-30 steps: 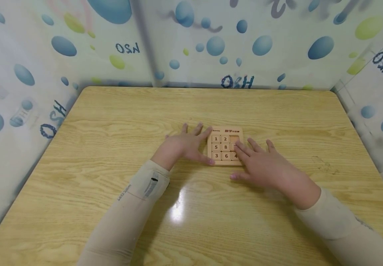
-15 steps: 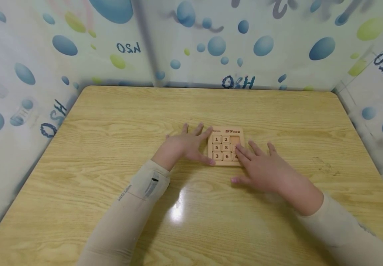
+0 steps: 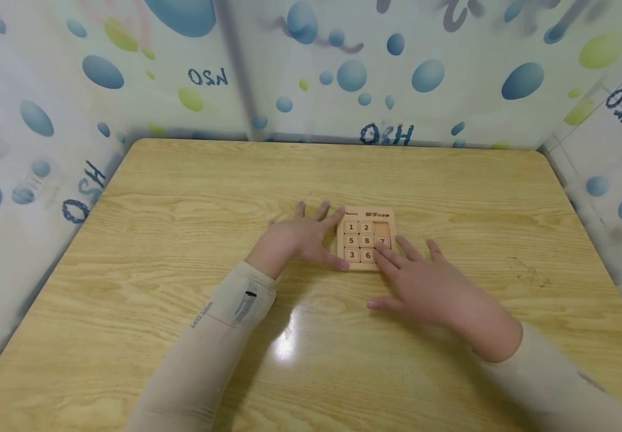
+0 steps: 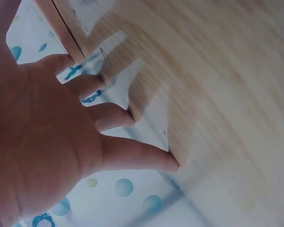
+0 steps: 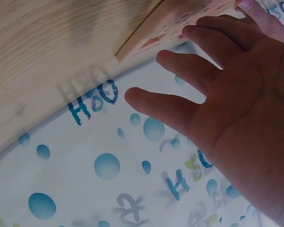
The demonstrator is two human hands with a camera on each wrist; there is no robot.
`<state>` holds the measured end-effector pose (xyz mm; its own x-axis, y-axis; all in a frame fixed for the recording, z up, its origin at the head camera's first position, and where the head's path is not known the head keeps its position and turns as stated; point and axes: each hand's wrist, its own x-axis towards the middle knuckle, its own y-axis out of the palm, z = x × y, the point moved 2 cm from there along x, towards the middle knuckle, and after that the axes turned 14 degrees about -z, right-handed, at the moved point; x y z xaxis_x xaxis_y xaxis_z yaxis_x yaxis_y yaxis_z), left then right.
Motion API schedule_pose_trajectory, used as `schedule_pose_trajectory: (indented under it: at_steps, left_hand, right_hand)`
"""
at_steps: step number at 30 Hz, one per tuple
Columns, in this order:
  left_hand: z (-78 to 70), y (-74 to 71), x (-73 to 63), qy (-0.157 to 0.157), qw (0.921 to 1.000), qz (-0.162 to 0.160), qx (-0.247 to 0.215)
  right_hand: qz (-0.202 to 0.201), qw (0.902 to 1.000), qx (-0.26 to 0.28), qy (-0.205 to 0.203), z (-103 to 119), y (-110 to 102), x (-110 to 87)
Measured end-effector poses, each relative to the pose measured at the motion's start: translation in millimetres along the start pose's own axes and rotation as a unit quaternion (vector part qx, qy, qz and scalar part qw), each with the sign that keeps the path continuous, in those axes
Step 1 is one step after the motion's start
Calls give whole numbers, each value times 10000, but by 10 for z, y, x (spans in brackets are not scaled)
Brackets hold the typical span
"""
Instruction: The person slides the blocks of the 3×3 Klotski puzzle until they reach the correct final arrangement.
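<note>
A wooden number sliding puzzle (image 3: 356, 213) lies flat on the table. Tiles 1 and 2 and a vacant cell form its top row; 5, 8 and 7 (image 3: 382, 242) sit below, then 3 and 6. Fingers hide the bottom-right cell. My left hand (image 3: 305, 237) is spread along the puzzle's left side, index finger at the upper corner, thumb at the lower. My right hand (image 3: 424, 279) reaches in from the right with extended fingers, its fingertips over the lower right tiles; whether they press cannot be told. In the right wrist view, the puzzle (image 5: 146, 28) shows beyond the fingers.
The wood-grain table (image 3: 197, 180) extends around the puzzle on every side. Behind it and at both sides stand white walls (image 3: 311, 66) with blue and green drop patterns. A bright glare spot lies on the tabletop nearer the front.
My right fingertips have moved slightly toward the front, from the 7 tile to the bottom-right cell, uncovering the 7 and covering the 4. My left hand stays in place.
</note>
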<state>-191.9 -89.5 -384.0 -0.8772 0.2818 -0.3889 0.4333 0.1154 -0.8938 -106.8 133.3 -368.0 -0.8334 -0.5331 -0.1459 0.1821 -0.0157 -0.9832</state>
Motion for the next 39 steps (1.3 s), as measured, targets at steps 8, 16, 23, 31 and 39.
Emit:
schedule_pose_trajectory:
  at_steps: [8, 16, 23, 31, 39]
  left_hand:
    - [13, 8, -11, 25, 10000, -83, 10]
    - [25, -2, 8, 34, 10000, -57, 40]
    - [12, 0, 6, 18, 10000, 16, -19]
    - [0, 2, 12, 59, 10000, -11, 42]
    - [15, 18, 23, 25, 10000, -17, 0]
  right_hand:
    - [117, 9996, -89, 251, 55, -6, 131]
    - [230, 9975, 5, 675, -62, 38, 262]
    - [236, 9973, 24, 692, -132, 39, 323]
    - [266, 9978, -47, 605, 30, -34, 74]
    - [170, 9983, -96, 555, 114, -32, -22]
